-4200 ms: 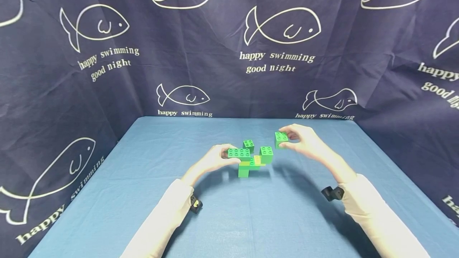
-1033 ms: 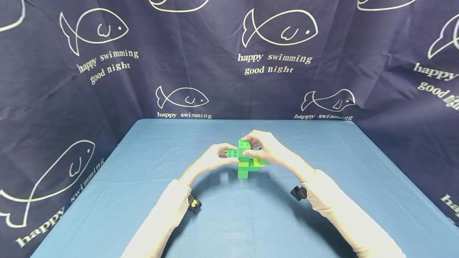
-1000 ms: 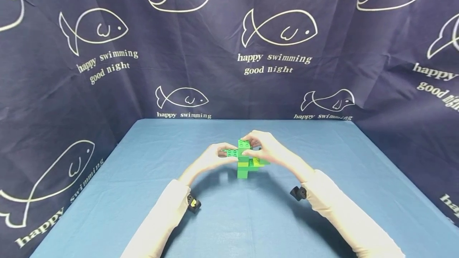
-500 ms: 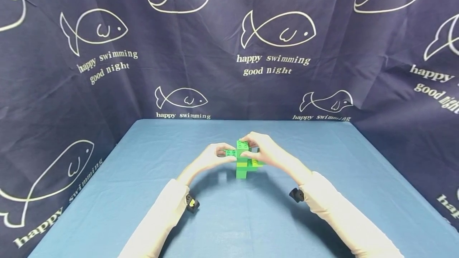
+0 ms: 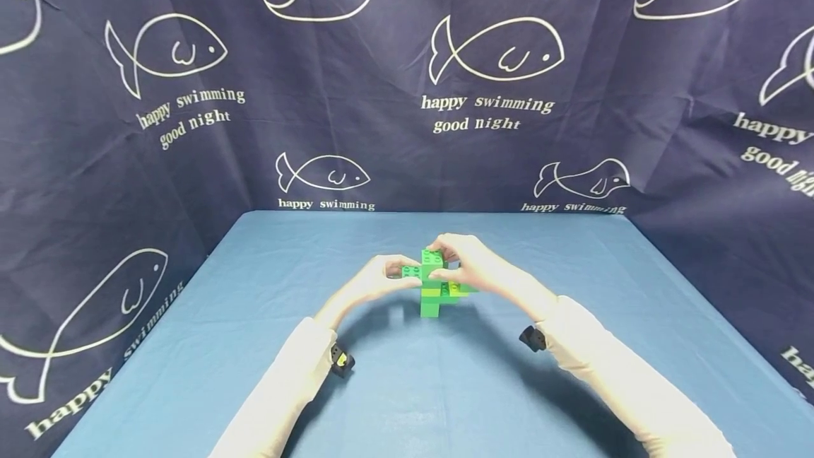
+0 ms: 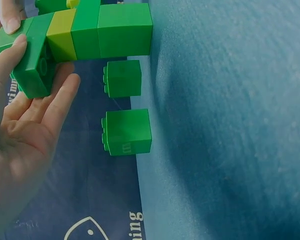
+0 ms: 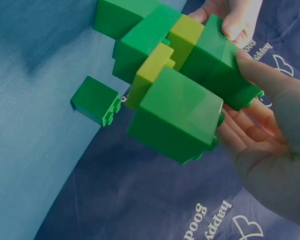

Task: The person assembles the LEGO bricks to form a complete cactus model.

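A stack of green and yellow toy building bricks stands on the table. Its lowest block is green, with a thin yellow-green brick above. My left hand holds the long green brick that juts out to the left, thumb in front and fingers behind. Directly above that piece, my right hand pinches a square green brick at the top of the stack. In the right wrist view, a side arm carries a yellow-green brick and a bigger green brick.
Two loose green bricks, one nearer and one smaller, show in the left wrist view. One loose brick appears in the right wrist view. A dark blue fish-print curtain surrounds the blue table.
Over the past few seconds my right hand has carried the square green brick leftward from the right onto the stack. During the last second both hands have barely moved.
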Tool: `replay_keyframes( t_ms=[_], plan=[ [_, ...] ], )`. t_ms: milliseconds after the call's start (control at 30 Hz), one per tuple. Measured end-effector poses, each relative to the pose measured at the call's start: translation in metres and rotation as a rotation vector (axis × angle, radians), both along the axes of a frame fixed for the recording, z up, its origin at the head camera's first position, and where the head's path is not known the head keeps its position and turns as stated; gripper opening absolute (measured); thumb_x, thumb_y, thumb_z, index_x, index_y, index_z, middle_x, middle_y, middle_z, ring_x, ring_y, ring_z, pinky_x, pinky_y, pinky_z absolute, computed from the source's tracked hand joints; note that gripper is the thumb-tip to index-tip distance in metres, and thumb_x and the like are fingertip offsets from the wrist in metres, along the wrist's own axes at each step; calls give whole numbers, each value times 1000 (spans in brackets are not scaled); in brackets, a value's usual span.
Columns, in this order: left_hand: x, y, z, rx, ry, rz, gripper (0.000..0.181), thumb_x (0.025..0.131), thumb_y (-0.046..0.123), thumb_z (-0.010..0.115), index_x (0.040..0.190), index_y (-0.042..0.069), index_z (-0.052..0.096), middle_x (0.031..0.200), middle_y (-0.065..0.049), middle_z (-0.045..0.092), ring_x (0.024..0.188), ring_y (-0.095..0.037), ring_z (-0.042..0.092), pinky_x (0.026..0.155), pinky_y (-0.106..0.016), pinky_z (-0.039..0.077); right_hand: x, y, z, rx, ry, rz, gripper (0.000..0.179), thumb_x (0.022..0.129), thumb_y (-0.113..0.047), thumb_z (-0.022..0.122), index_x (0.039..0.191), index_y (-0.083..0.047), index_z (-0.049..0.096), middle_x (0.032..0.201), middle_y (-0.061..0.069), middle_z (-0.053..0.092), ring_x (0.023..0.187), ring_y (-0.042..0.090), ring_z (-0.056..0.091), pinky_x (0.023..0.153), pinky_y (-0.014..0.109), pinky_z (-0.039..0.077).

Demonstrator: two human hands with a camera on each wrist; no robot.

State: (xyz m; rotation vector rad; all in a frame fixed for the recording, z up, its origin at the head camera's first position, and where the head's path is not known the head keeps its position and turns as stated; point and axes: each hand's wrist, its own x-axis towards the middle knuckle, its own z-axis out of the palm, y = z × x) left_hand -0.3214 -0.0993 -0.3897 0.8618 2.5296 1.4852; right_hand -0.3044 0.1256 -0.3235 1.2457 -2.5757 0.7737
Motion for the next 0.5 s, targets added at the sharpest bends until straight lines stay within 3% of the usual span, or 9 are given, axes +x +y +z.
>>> replay_keyframes(
  t_ms=[200, 433, 500],
  plan=[
    [0, -1, 0, 4, -22, 2, 30, 83, 26, 71, 110, 14, 66, 105, 0, 69, 97, -11, 64, 89, -28, 49, -3, 2, -1, -39, -102, -11, 36, 77, -15, 77, 107, -4, 61, 96, 7, 67, 86, 18, 65, 81, 31, 55],
    [1, 0, 0, -14, -19, -3, 32, 85, 22, 70, 114, 10, 64, 109, -5, 68, 100, -13, 62, 92, -33, 48, -5, 8, -3, -50, -92, 40, 41, 78, -16, 76, 114, -3, 61, 99, 6, 66, 89, 19, 64, 84, 33, 54],
    [7, 1, 8, -20, -13, -10, 32, 85, 20, 69, 114, 7, 64, 109, -6, 68, 100, -14, 63, 93, -34, 48, -6, 11, -3, -54, -94, 51, 42, 79, -16, 76, 116, -3, 61, 98, 6, 66, 90, 21, 64, 84, 34, 54]
  ],
)
